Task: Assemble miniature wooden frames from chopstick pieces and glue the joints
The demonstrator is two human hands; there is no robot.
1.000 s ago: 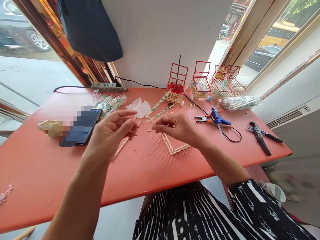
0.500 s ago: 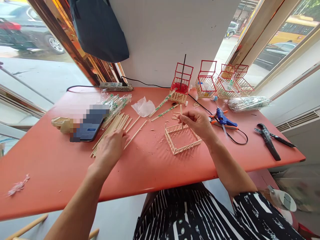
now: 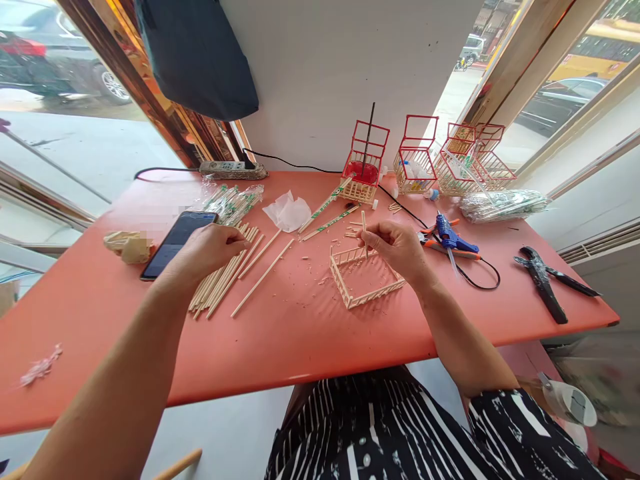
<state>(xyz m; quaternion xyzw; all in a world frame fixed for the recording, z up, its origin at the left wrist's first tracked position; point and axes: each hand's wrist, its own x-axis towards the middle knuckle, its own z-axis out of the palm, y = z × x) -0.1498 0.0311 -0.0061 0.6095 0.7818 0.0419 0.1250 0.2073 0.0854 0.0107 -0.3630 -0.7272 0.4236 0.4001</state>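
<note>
My right hand pinches a short wooden stick, held upright over the back of a small rectangular frame made of pale sticks. Over the loose wooden sticks on the left is my left hand, its thumb and fingertips pressed together; whether something is between them is too small to tell. A phone lies just beyond that wrist. Two separate sticks rest to the right of the pile.
Red-topped stick baskets stand at the back. A blue glue gun, pliers and wrapped sticks lie right on the red table. A power strip sits back left.
My left hand has moved up and left from the near side of the stick pile, uncovering more sticks and covering part of the phone. My right hand has stayed nearly still with its short stick.
</note>
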